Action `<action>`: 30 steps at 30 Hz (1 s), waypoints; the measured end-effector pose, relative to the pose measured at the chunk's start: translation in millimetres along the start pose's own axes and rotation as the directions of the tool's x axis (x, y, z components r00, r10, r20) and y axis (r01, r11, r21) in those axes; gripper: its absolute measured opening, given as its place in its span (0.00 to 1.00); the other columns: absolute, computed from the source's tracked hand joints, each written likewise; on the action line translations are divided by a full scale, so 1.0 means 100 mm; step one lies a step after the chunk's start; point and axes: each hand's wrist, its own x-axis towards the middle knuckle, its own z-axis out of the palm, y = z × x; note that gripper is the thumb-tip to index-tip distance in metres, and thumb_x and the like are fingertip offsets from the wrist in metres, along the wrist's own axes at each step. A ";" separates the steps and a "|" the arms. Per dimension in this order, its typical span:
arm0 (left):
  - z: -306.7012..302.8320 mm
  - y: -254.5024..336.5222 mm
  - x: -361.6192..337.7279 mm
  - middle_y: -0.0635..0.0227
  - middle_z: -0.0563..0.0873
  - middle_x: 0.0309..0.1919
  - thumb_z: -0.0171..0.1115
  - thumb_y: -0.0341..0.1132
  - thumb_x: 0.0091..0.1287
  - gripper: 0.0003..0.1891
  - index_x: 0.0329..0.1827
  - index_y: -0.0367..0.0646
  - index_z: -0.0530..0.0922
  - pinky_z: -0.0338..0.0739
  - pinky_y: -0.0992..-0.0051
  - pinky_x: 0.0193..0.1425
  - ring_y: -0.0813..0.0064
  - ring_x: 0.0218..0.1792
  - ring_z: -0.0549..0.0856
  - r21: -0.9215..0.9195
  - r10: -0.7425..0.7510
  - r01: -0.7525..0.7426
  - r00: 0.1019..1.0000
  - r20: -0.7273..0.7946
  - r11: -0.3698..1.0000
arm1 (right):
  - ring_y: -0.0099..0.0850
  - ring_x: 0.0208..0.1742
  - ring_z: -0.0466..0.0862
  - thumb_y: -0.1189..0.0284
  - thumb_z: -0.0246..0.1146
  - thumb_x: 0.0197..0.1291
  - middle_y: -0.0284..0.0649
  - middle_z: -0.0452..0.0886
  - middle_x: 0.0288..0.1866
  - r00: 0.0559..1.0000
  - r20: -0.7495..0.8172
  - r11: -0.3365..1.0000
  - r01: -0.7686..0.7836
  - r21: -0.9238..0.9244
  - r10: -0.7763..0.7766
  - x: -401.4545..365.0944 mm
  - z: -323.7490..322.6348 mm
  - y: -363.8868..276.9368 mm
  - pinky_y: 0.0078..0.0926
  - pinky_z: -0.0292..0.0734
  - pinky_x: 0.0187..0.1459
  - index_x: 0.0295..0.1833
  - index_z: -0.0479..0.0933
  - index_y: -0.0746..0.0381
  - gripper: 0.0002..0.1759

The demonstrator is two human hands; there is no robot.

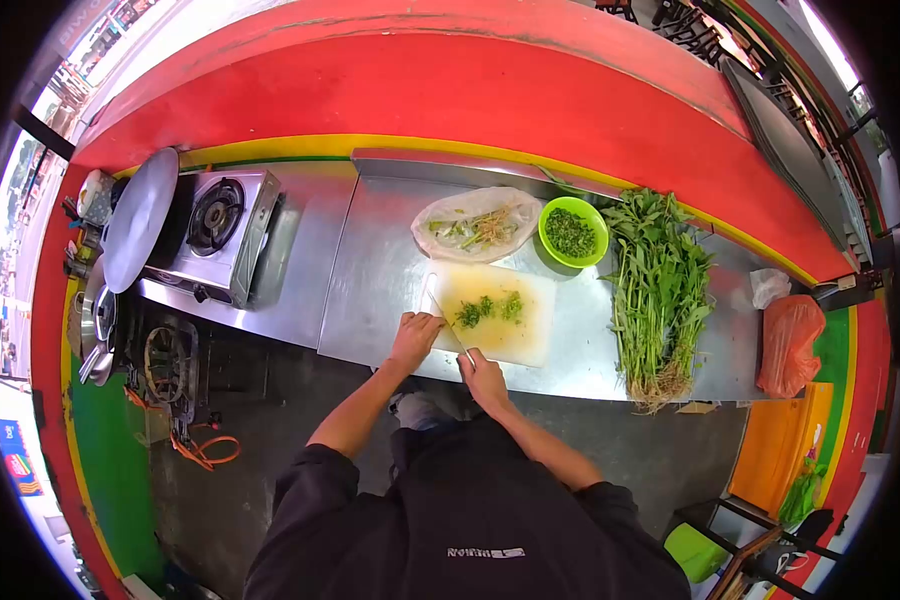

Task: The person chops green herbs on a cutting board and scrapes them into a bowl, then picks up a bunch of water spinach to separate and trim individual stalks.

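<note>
My right hand [482,377] is closed around the handle of a knife [448,318], whose thin blade slants up and left over the white cutting board [532,342]. At the board's left edge, my left hand [418,334] is closed, its fingertips close beside the blade. Whether they pinch anything is too small to make out. Two small heaps of chopped green herbs [475,311] lie on the yellow-stained middle of the board. Behind it, a bright green bowl [601,228] holds more chopped greens [568,233]. A clear plastic bag [432,212] with stems and roots lies to the bowl's left.
A large bunch of leafy greens [658,290] lies right of the board on the steel counter [370,270]. Farther right hangs an orange plastic bag [792,345]. At left are a gas stove [215,225] and a large round metal lid [142,222]. A red wall [450,95] runs behind.
</note>
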 end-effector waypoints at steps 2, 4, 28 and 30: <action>-0.01 0.00 0.00 0.72 0.85 0.36 0.63 0.30 0.65 0.06 0.44 0.47 0.81 0.69 0.66 0.51 0.72 0.42 0.84 -0.016 -0.021 0.021 0.999 -0.036 1.000 | 0.59 0.32 0.83 0.59 0.58 0.71 0.56 0.82 0.26 1.000 0.004 1.000 -0.016 0.026 0.016 -0.04 -0.05 0.00 0.52 0.75 0.34 0.45 0.77 0.61 0.15; 0.04 -0.01 -0.03 0.73 0.85 0.36 0.64 0.30 0.64 0.06 0.43 0.46 0.83 0.68 0.67 0.52 0.74 0.44 0.84 -0.038 -0.029 0.026 0.996 -0.080 0.999 | 0.59 0.33 0.83 0.58 0.57 0.72 0.56 0.82 0.27 0.999 0.031 0.998 -0.044 0.039 0.042 -0.08 -0.12 0.04 0.52 0.76 0.35 0.45 0.78 0.61 0.16; 0.10 0.08 -0.05 0.76 0.87 0.42 0.64 0.30 0.62 0.08 0.44 0.48 0.86 0.68 0.66 0.53 0.75 0.46 0.83 0.045 -0.079 0.082 0.994 -0.073 0.996 | 0.60 0.36 0.84 0.57 0.58 0.72 0.58 0.83 0.30 0.994 0.068 0.991 -0.094 0.094 0.087 -0.31 -0.31 0.13 0.50 0.77 0.37 0.47 0.79 0.61 0.17; 0.09 0.10 -0.04 0.76 0.86 0.42 0.64 0.31 0.62 0.08 0.44 0.49 0.86 0.67 0.66 0.53 0.75 0.47 0.83 0.073 -0.088 0.094 0.993 -0.082 0.993 | 0.60 0.36 0.84 0.57 0.58 0.72 0.58 0.83 0.30 0.994 0.059 0.991 -0.101 0.092 0.096 -0.31 -0.31 0.15 0.50 0.76 0.37 0.47 0.79 0.60 0.17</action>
